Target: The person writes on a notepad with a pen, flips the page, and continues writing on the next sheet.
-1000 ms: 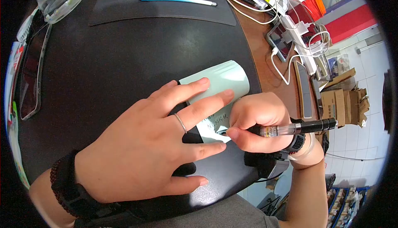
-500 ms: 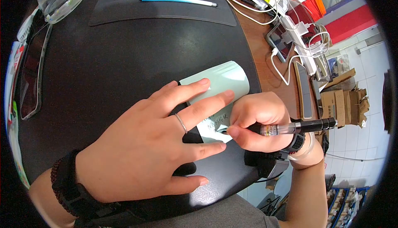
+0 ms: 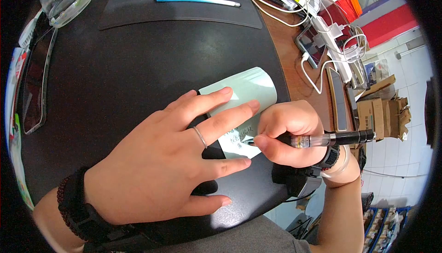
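A small pale green notepad (image 3: pixel 251 85) lies on the black desk mat, its upper sheets curled over. Dark handwriting shows on the exposed page between my hands. Spread across the pad, my left hand (image 3: pixel 161 156) rests with fingers apart, the fingertips pressing on the paper's left side; a ring is on one finger. My right hand (image 3: pixel 292 133) is closed around a black-and-clear pen (image 3: pixel 317 140), its tip at the written lines and its back end pointing right. Part of the page is hidden beneath my left fingers.
A tablet in a dark cover (image 3: pixel 184 16) stands at the top, with a blue stylus (image 3: pixel 198 1) on its flap. A phone (image 3: pixel 39 80) lies at left by a clear glass container (image 3: pixel 66 0). White cables and a power strip (image 3: pixel 331 46) crowd the right edge near another phone (image 3: pixel 338 98).
My right hand and the pen have shifted slightly to the right, and more of the handwriting shows at the pen tip. My left hand has hardly moved.
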The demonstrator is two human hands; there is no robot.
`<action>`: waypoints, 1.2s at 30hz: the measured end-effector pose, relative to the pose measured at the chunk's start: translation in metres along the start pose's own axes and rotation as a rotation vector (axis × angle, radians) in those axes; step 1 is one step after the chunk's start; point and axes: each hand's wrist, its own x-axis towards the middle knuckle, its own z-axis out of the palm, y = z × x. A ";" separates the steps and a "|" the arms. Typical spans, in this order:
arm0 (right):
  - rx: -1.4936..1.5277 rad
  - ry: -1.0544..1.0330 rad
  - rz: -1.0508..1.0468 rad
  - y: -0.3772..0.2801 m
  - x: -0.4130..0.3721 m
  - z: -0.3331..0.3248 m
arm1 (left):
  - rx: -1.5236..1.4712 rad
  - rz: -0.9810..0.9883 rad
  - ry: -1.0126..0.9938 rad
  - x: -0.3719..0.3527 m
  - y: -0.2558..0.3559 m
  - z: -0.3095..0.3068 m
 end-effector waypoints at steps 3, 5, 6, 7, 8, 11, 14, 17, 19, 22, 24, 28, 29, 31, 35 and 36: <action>-0.017 0.005 -0.003 0.001 -0.001 0.000 | 0.001 0.000 0.001 0.000 0.000 0.000; -0.023 -0.001 -0.009 0.002 -0.001 0.000 | 0.005 -0.004 -0.001 0.000 0.000 0.000; -0.031 -0.006 -0.016 0.002 -0.001 0.000 | 0.005 -0.003 -0.002 0.000 0.000 0.000; -0.032 -0.006 -0.016 0.002 -0.002 0.000 | 0.002 -0.003 -0.001 0.000 0.000 0.000; -0.023 0.006 0.002 0.001 -0.002 0.000 | -0.001 -0.003 0.001 0.000 0.000 0.000; -0.013 -0.008 0.000 0.000 -0.001 0.000 | 0.008 -0.005 -0.008 0.000 0.000 -0.001; -0.011 -0.026 -0.015 0.000 0.000 -0.001 | 0.003 -0.005 -0.005 -0.001 0.000 0.000; -0.005 0.000 -0.018 0.002 -0.002 -0.001 | 0.012 -0.002 -0.008 -0.001 0.000 0.001; -0.002 0.015 -0.028 0.001 -0.003 -0.001 | 0.017 0.001 -0.011 -0.001 0.000 0.000; -0.032 0.030 0.050 -0.002 -0.003 -0.003 | 0.021 -0.002 -0.013 -0.001 0.000 0.000; -0.037 0.012 0.033 -0.001 -0.003 -0.003 | 0.021 -0.004 -0.016 -0.001 0.001 0.000; -0.003 0.025 0.019 0.001 -0.003 -0.001 | 0.030 -0.006 -0.018 -0.001 0.001 -0.001; -0.019 0.021 0.010 0.002 -0.004 -0.002 | 0.028 -0.006 -0.019 -0.001 0.001 -0.001; -0.034 0.018 0.001 0.002 -0.004 -0.002 | 0.027 -0.004 -0.018 0.000 0.001 -0.001; -0.016 0.011 0.013 0.001 -0.003 -0.002 | 0.023 -0.007 -0.019 0.000 0.001 -0.002; -0.013 0.011 0.004 0.001 -0.003 -0.002 | 0.023 -0.008 -0.019 0.000 0.001 -0.002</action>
